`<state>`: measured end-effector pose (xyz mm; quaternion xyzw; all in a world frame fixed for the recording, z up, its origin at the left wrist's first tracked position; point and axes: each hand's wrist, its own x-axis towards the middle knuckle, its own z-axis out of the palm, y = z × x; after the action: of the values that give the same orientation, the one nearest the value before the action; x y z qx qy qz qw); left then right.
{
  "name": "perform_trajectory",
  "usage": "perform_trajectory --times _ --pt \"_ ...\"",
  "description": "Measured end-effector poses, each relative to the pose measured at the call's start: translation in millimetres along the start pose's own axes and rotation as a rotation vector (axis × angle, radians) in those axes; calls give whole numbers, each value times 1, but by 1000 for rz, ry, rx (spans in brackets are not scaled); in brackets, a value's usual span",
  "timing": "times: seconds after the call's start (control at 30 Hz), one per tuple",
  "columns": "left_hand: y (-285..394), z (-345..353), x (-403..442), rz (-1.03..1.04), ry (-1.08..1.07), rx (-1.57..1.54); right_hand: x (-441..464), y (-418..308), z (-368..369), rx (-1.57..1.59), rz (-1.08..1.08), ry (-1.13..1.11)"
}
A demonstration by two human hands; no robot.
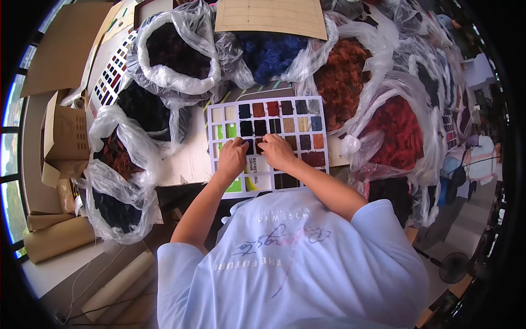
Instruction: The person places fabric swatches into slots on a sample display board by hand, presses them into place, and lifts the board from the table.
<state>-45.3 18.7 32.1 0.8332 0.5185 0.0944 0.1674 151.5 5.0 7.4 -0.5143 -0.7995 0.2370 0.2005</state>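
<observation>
A white sample board (323, 118) with a grid of square windows lies in front of me. Several windows show fibre swatches in black, brown, red, blue and cream; others show a green and white printed sheet beneath. My left hand (234, 156) rests on the board with its fingers bent at a window left of the middle. Just to its right, my right hand (278, 152) has its fingers curled down at the neighbouring window. Between the fingertips shows a dark fibre swatch (250, 147). Whatever the fingertips pinch is too small and covered to make out.
Clear plastic bags surround the board, holding dark brown fibre (181, 52), blue fibre (268, 55), rust fibre (339, 77) and red fibre (397, 131). A cardboard sheet (271, 16) lies at the back. Another swatch card (112, 74) and a cardboard box (66, 131) are at left.
</observation>
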Motion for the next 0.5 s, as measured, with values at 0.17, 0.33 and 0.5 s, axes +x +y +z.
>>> perform_trajectory --times 0.17,0.33,0.5 --pt "0 0 -3 156 -24 95 -3 -10 1 -161 -15 59" --pt "-8 13 9 279 -29 96 7 -17 8 -309 105 -29" --pt "-4 -7 26 312 -206 218 -17 -19 -2 -118 177 38"
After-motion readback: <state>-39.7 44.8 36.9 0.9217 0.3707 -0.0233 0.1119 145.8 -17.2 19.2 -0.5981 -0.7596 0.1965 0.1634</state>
